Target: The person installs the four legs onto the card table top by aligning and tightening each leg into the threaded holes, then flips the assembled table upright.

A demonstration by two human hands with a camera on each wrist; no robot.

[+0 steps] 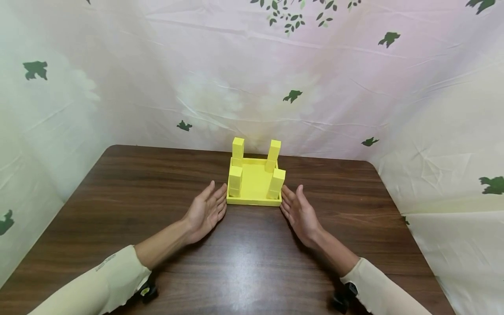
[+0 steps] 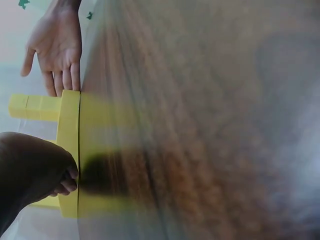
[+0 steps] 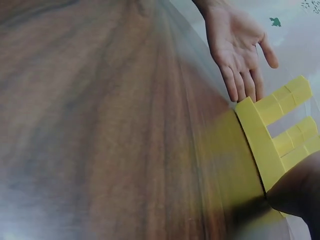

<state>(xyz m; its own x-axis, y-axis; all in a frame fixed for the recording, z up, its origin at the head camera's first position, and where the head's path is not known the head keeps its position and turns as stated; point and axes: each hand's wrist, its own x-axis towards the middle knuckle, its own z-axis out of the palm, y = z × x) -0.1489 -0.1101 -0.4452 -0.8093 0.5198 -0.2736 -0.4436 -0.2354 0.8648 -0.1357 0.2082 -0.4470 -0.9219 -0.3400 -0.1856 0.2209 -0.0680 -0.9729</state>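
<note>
A shallow yellow tray (image 1: 253, 202) lies on the dark wood table, with a stack of yellow blocks standing at each corner. The near left stack (image 1: 235, 181) and near right stack (image 1: 276, 183) rise above the front rim; two more stand behind. My left hand (image 1: 205, 214) is on edge at the tray's left side, palm inward, fingers straight and fingertips right at the wall. On the opposite side my right hand (image 1: 301, 215) mirrors it, thumb raised, fingertips at the right wall. In the left wrist view the right hand (image 2: 59, 47) shows a flat, extended palm.
The dark brown table (image 1: 149, 188) has a glossy surface that reflects light near its front. A pale cloth (image 1: 220, 65) with green leaf and bird prints hangs behind the table and along both sides.
</note>
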